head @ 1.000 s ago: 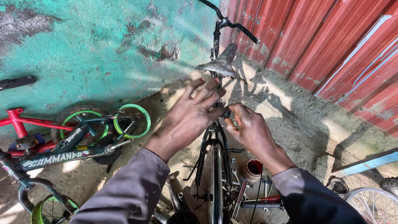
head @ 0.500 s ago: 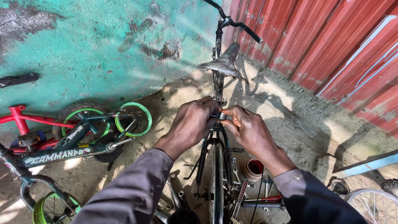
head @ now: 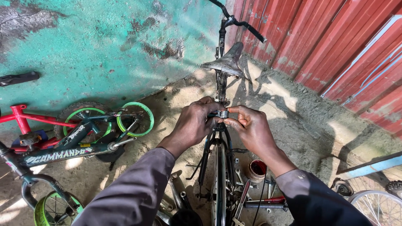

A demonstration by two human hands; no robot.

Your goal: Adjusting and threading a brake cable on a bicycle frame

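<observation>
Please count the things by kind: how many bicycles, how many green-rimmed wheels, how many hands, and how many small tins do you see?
Bicycles: 3, the upright black bicycle, the dark small bicycle and the red bicycle on the ground.
Green-rimmed wheels: 3.
Hands: 2, left hand and right hand, both at a small metal part.
Small tins: 1, the tin.
Total: 9.

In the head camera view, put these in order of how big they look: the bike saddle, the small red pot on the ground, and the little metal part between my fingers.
1. Saddle, clearly largest.
2. Red pot, smaller, though it sits nearer the camera, which may flatter it.
3. Metal part, smallest, pinched between left hand and right hand.
</observation>
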